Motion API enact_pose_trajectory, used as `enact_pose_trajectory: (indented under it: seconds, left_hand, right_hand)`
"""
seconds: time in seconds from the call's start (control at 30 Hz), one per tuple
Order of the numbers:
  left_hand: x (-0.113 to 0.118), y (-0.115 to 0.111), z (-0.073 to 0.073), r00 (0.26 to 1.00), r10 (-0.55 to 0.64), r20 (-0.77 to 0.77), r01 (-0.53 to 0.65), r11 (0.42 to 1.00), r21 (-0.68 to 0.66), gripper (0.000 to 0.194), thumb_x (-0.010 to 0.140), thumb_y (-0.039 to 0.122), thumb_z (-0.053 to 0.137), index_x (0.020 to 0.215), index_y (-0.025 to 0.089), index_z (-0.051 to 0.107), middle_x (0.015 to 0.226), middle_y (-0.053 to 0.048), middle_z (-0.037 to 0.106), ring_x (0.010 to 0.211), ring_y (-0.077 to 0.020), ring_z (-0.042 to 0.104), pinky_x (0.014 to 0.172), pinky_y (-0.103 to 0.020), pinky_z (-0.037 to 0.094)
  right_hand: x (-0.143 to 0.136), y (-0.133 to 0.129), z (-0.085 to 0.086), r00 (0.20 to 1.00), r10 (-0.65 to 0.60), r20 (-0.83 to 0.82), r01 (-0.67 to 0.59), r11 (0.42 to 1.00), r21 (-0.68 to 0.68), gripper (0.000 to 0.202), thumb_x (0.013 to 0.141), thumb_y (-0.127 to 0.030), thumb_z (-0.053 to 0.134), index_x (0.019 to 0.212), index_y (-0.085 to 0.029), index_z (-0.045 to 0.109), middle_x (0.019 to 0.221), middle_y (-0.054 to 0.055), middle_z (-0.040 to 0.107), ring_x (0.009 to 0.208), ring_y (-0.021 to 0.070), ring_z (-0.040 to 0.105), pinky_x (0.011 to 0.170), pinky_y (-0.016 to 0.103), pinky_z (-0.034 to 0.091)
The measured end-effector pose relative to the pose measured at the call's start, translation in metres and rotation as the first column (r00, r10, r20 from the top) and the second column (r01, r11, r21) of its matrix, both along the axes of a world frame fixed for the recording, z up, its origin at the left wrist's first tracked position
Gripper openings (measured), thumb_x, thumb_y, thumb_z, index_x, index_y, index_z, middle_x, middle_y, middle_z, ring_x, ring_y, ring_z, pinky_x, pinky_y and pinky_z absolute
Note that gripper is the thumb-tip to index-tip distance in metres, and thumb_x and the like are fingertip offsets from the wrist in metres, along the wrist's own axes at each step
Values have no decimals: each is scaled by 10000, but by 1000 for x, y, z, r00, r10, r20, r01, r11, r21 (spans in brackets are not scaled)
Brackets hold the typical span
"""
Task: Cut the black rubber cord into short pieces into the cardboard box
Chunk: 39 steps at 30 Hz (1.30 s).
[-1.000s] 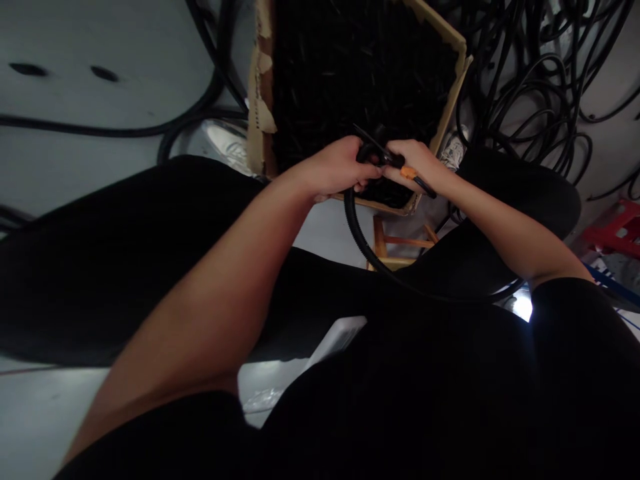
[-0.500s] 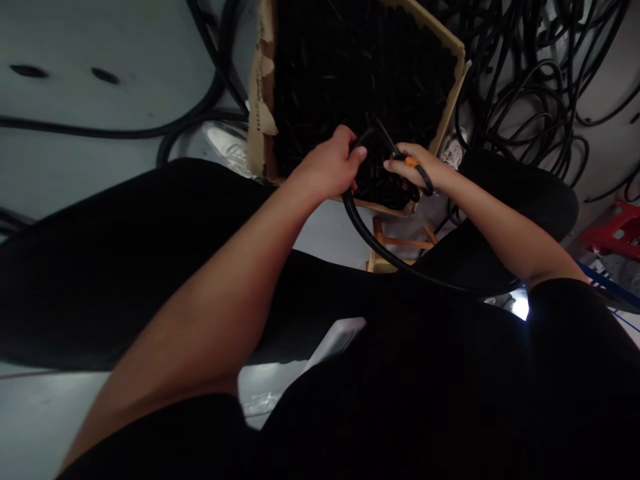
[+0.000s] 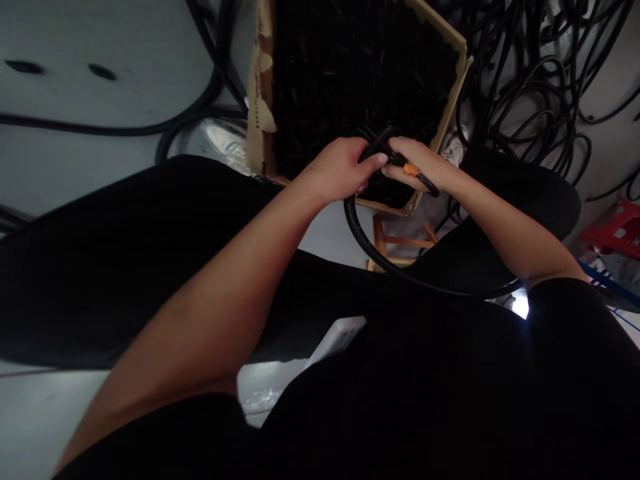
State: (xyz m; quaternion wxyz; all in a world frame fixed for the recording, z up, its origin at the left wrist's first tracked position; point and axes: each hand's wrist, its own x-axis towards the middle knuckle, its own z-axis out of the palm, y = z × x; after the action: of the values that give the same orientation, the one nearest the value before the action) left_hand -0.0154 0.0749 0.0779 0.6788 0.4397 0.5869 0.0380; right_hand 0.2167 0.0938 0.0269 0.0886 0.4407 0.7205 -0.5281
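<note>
My left hand is closed around a black ribbed hose, which curves down from it and across to the right over my lap. Facing it, my right hand grips a dark hand tool with an orange patch and a curved black handle; whether it is scissors or pliers I cannot tell. Its front end crosses the end of the hose between my two hands, where fingers and black parts overlap. Both hands are over the near edge of a cardboard box full of small black pieces.
Tangled black cables lie on the floor at the upper right. Thick black hoses run along the left floor, near two small dark pieces. A wooden stool stands below the box. At the right is a red plastic stool.
My hands have come closer together. The tool's front end, earlier apart from my left fingers, now meets the hose end beside my left thumb.
</note>
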Motion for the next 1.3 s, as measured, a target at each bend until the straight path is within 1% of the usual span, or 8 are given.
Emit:
enact_pose_trajectory:
  seconds: [0.13, 0.23, 0.43, 0.6, 0.73, 1.0, 1.1, 1.3]
  left_hand:
    - [-3, 1, -4, 999, -32, -25, 33, 999, 36, 379, 1254, 202, 721, 887, 249, 639, 647, 28, 602, 693, -177, 581, 717, -279, 433]
    - [-4, 0, -11, 999, 35, -7, -35, 999, 8, 298, 1191, 197, 798, 926, 247, 672, 701, 11, 640, 727, -204, 649, 729, -290, 479]
    - [0, -8, -27, 987, 147, 68, -133, 975, -178, 234, 1198, 185, 704, 969, 235, 695, 844, -44, 745, 715, -209, 726, 748, -301, 582]
    - [-5, -10, -30, 999, 40, -9, -40, 997, -69, 281, 1191, 268, 764, 937, 254, 645, 720, 5, 623, 676, -191, 661, 679, -282, 472]
    - [-8, -7, -27, 999, 11, -38, -12, 999, -35, 272, 1203, 417, 765, 1008, 254, 669, 763, 0, 645, 803, -216, 698, 844, -327, 575]
    - [-7, -11, -31, 999, 43, -21, -42, 998, 54, 304, 1221, 550, 713, 1071, 294, 647, 849, -42, 709, 915, -300, 717, 1030, -541, 688]
    - [-12, -11, -35, 999, 6, -51, 2, 987, 159, 352, 1203, 644, 753, 1178, 296, 705, 945, -50, 801, 1164, -350, 767, 1194, -561, 664]
    - [-14, -9, -39, 980, -146, -133, 172, 963, 208, 190, 1181, 347, 710, 1331, 248, 772, 1347, -105, 893, 1344, -361, 833, 1304, -535, 617]
  right_hand:
    - [-7, 1, 16, 998, -47, 42, 49, 998, -41, 252, 1143, -350, 817, 1051, -259, 601, 990, 4, 671, 1030, 241, 628, 975, 378, 527]
    - [-7, 3, 21, 993, -77, 91, 81, 996, -39, 275, 1111, -374, 840, 1004, -260, 613, 970, 14, 673, 1018, 254, 637, 974, 385, 543]
    - [2, 1, 5, 986, -106, 128, 107, 994, -5, 336, 1067, -470, 877, 958, -267, 632, 918, 35, 663, 1020, 287, 646, 945, 406, 547]
    - [6, -4, -6, 987, -99, 124, 102, 995, -17, 420, 1066, -558, 900, 949, -268, 620, 892, 32, 651, 996, 279, 656, 910, 398, 549]
    - [9, -6, -12, 984, -172, 37, 173, 985, -23, 489, 1126, -638, 878, 991, -272, 583, 873, 1, 636, 913, 243, 678, 851, 357, 565]
    - [10, -2, 4, 950, -311, -34, 297, 930, -218, 252, 1210, -258, 806, 1092, -255, 584, 830, -94, 596, 695, 116, 620, 664, 236, 476]
    - [12, 6, 14, 946, -313, -90, 277, 918, -284, 170, 1205, -167, 757, 1129, -238, 622, 896, -86, 644, 709, 116, 648, 698, 252, 502]
    - [21, 25, 31, 987, -148, -55, 138, 978, -153, 164, 1113, -182, 842, 1051, -237, 701, 918, -59, 628, 866, 147, 577, 867, 296, 458]
